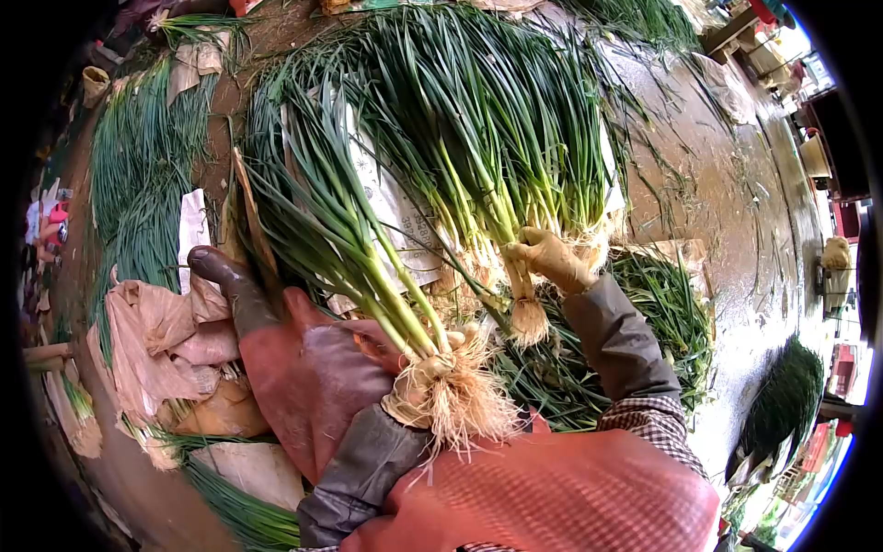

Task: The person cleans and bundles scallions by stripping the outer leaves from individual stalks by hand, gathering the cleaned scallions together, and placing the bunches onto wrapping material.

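My left hand (pixel 414 391), in a pale glove, is closed around the root end of a bunch of leeks (pixel 391 294). Long, stringy pale roots (pixel 471 396) hang over that hand, and the green leaves slant up to the left. My gloved right hand (pixel 556 259) pinches a leek stalk (pixel 501 216) just above its roots. Beside it lies a large heap of leeks (pixel 460 83), leaves pointing away and root ends towards me. Part of the heap rests on a white printed sack (pixel 395 212).
Loose trimmed leaves (pixel 667 313) lie under and right of my right arm. More leeks (pixel 152 156) cover the left ground, near a crumpled pinkish sack (pixel 152 336). A dark green bundle (pixel 782 405) sits on the wet floor (pixel 717 193) at right. A boot (pixel 244 290) is near my left arm.
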### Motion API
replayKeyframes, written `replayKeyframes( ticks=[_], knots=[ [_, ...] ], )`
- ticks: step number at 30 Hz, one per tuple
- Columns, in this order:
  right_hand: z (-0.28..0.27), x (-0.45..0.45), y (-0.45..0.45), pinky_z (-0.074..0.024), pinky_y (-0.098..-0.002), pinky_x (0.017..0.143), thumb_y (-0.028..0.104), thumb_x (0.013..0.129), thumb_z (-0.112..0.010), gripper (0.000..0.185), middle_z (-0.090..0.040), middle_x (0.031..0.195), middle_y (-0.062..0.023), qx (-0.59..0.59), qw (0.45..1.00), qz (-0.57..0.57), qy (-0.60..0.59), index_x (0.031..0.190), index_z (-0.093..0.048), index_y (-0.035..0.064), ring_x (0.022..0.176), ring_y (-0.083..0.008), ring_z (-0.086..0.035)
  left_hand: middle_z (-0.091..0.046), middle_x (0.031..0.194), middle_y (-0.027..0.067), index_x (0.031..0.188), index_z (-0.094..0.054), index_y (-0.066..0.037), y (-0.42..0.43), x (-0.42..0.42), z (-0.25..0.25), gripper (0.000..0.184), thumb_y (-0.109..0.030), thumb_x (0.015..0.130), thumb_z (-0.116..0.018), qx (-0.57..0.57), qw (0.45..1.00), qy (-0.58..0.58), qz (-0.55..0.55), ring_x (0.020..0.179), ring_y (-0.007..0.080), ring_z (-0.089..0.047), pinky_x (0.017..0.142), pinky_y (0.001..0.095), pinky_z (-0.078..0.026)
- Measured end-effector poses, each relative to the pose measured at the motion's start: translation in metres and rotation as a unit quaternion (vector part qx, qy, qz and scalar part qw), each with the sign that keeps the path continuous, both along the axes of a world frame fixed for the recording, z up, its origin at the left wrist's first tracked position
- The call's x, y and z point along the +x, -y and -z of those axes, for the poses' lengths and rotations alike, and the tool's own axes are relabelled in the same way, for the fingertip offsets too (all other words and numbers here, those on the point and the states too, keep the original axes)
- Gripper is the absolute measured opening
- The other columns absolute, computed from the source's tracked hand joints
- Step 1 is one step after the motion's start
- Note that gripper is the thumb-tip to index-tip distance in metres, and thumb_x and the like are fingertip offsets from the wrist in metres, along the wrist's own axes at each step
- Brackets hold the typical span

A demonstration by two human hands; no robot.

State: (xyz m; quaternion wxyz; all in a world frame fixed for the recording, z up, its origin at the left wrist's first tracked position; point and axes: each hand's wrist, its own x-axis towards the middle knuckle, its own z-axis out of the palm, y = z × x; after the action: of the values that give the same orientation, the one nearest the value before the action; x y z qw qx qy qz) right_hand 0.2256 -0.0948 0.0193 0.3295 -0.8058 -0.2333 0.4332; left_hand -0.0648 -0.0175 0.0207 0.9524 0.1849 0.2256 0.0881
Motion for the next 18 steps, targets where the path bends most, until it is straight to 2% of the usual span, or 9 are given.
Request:
replayKeyframes(
  ticks=[1, 3, 5, 6, 7, 9, 11, 14, 18],
  knots=[
    [-0.020, -0.017, -0.003, -0.0478, -0.0308, 0.069, 0.027, 0.087, -0.064, 0.028, -0.061, 0.084, -0.0091, 0.009, 1.000, -0.007, -0.023, 0.098, -0.062, 0.0006, 0.079, -0.0178, -0.057, -0.050, 0.128, 0.0215, 0.118, -0.052, 0.002, 0.003, 0.004, 0.008, 0.048, -0.012, 0.074, -0.064, -0.013, 1.000, -0.016, 0.010, 0.116, 0.0245, -0.050, 0.089, 0.0337, -0.049],
    [-0.011, -0.042, -0.002, -0.0485, -0.0305, 0.068, 0.024, 0.088, -0.064, 0.031, -0.059, 0.086, -0.0084, 0.090, 0.994, -0.067, -0.015, 0.105, -0.062, -0.0008, 0.082, -0.0183, -0.057, -0.060, 0.105, 0.0157, 0.122, -0.049, 0.002, 0.008, 0.014, 0.025, 0.046, -0.008, 0.079, -0.060, -0.093, 0.995, -0.004, 0.045, 0.089, 0.0212, -0.061, 0.073, 0.0297, -0.054],
    [-0.014, -0.072, -0.007, -0.0492, -0.0299, 0.072, 0.022, 0.090, -0.061, 0.029, -0.059, 0.090, -0.0085, 0.208, 0.960, -0.162, 0.094, 0.108, -0.063, -0.0013, 0.088, -0.0167, -0.055, -0.061, 0.095, 0.0126, 0.126, -0.046, 0.003, 0.009, 0.030, 0.015, 0.047, -0.008, 0.082, -0.057, -0.072, 0.997, -0.021, 0.027, 0.083, 0.0223, -0.062, 0.074, 0.0315, -0.054],
    [-0.010, -0.077, -0.003, -0.0491, -0.0276, 0.081, 0.019, 0.090, -0.060, 0.033, -0.060, 0.100, -0.0087, 0.223, 0.962, -0.123, 0.094, 0.118, -0.060, 0.0010, 0.101, -0.0182, -0.053, -0.061, 0.097, 0.0138, 0.126, -0.046, 0.004, 0.009, 0.031, 0.017, 0.046, -0.009, 0.082, -0.056, -0.059, 0.997, -0.039, 0.013, 0.085, 0.0229, -0.062, 0.075, 0.0323, -0.054],
    [-0.006, -0.081, -0.001, -0.0475, -0.0262, 0.087, 0.018, 0.090, -0.061, 0.038, -0.059, 0.105, -0.0096, 0.232, 0.971, 0.010, -0.048, 0.122, -0.056, 0.0003, 0.100, -0.0189, -0.055, -0.061, 0.098, 0.0146, 0.125, -0.047, 0.005, 0.007, 0.034, 0.019, 0.046, -0.008, 0.081, -0.056, -0.065, 0.997, -0.040, 0.013, 0.085, 0.0237, -0.062, 0.076, 0.0326, -0.054],
    [0.005, -0.085, -0.001, -0.0469, -0.0238, 0.087, 0.018, 0.090, -0.061, 0.048, -0.059, 0.105, -0.0102, 0.214, 0.954, 0.126, -0.167, 0.132, -0.046, 0.0001, 0.096, -0.0170, -0.057, -0.060, 0.099, 0.0148, 0.120, -0.050, 0.005, 0.009, 0.039, 0.017, 0.043, -0.006, 0.079, -0.057, -0.137, 0.990, -0.026, 0.006, 0.087, 0.0247, -0.061, 0.077, 0.0338, -0.054],
    [0.009, -0.091, -0.001, -0.0441, -0.0208, 0.054, 0.023, 0.091, -0.060, 0.062, -0.056, 0.085, -0.0052, 0.147, 0.960, 0.079, -0.224, 0.140, -0.030, -0.0021, 0.063, -0.0072, -0.050, -0.060, 0.099, 0.0150, 0.118, -0.050, 0.004, 0.009, 0.039, 0.028, 0.041, -0.006, 0.078, -0.058, -0.121, 0.992, -0.022, 0.010, 0.088, 0.0252, -0.061, 0.079, 0.0346, -0.053],
    [0.015, -0.095, -0.007, -0.0386, -0.0235, 0.043, 0.020, 0.091, -0.059, 0.055, -0.054, 0.075, -0.0056, 0.103, 0.991, -0.002, -0.084, 0.135, -0.037, -0.0047, 0.051, -0.0067, -0.046, -0.060, 0.099, 0.0151, 0.114, -0.051, 0.003, 0.010, 0.039, 0.028, 0.039, -0.004, 0.076, -0.059, -0.130, 0.991, -0.008, 0.003, 0.090, 0.0259, -0.061, 0.081, 0.0353, -0.053],
    [0.005, -0.080, -0.013, -0.0383, -0.0246, 0.038, 0.022, 0.090, -0.061, 0.050, -0.055, 0.063, -0.0052, 0.131, 0.986, 0.082, -0.062, 0.128, -0.045, -0.0054, 0.042, -0.0075, -0.046, -0.060, 0.100, 0.0150, 0.114, -0.051, 0.002, 0.005, 0.043, 0.013, 0.040, -0.009, 0.076, -0.060, -0.083, 0.997, 0.004, -0.001, 0.090, 0.0241, -0.060, 0.081, 0.0350, -0.052]
  ],
)
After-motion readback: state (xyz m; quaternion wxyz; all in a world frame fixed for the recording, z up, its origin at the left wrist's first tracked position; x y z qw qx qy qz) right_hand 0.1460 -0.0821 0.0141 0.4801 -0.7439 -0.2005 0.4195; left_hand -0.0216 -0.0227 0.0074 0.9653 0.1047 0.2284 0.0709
